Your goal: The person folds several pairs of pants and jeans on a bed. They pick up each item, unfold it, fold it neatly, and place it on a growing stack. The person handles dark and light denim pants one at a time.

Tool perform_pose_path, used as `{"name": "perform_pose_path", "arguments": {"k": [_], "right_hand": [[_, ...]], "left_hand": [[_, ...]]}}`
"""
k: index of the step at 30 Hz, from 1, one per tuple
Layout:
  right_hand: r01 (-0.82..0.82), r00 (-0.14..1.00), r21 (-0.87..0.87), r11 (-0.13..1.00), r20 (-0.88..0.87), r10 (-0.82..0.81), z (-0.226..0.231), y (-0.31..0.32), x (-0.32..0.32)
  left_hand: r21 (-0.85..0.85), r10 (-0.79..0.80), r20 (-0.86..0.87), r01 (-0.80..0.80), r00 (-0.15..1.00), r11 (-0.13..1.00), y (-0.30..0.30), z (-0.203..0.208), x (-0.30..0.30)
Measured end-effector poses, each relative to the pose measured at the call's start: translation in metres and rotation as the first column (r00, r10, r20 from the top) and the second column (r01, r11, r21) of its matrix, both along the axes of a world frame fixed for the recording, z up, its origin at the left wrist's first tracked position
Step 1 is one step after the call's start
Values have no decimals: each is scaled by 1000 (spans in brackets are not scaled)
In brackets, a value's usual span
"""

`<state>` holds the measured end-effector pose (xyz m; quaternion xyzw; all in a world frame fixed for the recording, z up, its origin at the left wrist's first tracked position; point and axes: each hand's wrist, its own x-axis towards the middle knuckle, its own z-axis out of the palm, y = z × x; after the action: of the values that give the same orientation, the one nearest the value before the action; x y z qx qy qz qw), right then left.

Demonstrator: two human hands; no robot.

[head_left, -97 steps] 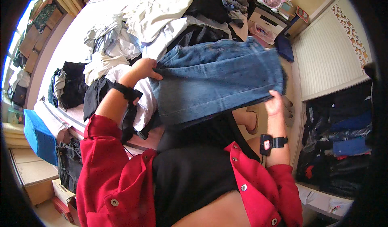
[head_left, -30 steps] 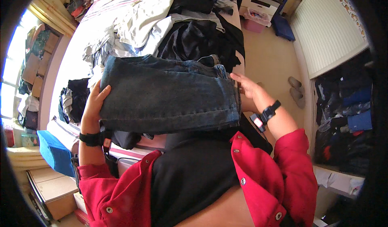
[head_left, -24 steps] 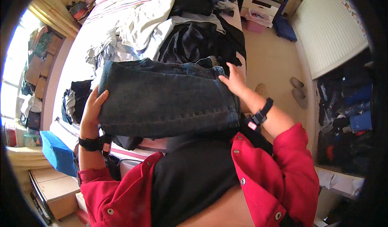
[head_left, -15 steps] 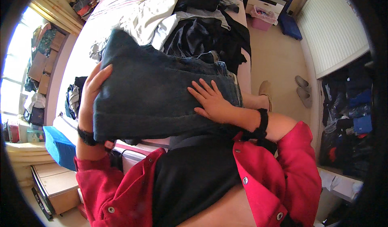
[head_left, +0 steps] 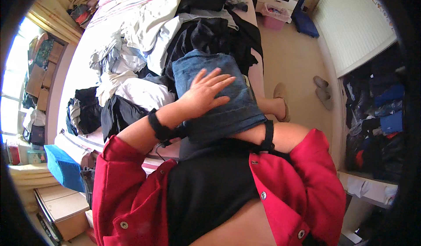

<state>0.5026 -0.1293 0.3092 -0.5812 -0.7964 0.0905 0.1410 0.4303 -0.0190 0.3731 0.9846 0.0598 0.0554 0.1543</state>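
Jeans (head_left: 219, 101): folded into a compact blue bundle, held up close to the chest, above the near edge of the bed.
Left hand (head_left: 204, 92): lies flat on top of the jeans, fingers spread and straight, pressing rather than gripping.
Right hand: hidden beneath the jeans; only the forearm with a black wrist strap (head_left: 268, 134) shows, so its fingers cannot be told.
Bed (head_left: 79, 77): far and left, heaped with white and black clothes (head_left: 144, 31).
Slippers (head_left: 323, 92): on the floor to the right.

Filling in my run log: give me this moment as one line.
left hand: flat on folded jeans | right hand: hidden under jeans | behind: bed piled with clothes
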Motion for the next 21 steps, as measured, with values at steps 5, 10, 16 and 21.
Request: {"name": "perform_pose_path", "arguments": {"k": [5,10,16,21], "right_hand": [[-11,998,-3,1000,-65,11,-5,6,-5],[-12,839,-79,997,-544,-33,1,-4,28],[-224,-219,-340,913,-895,-387,-5,-11,68],[-259,-472,-350,900,-767,-434,-20,-17,76]], "left_hand": [[165,93,-85,-78,992,983,14,-19,-59],[17,86,-57,-85,995,996,17,-50,-84],[6,88,-63,-88,994,996,12,-66,-81],[29,-4,-62,6,998,1000,-39,-31,-78]]}}
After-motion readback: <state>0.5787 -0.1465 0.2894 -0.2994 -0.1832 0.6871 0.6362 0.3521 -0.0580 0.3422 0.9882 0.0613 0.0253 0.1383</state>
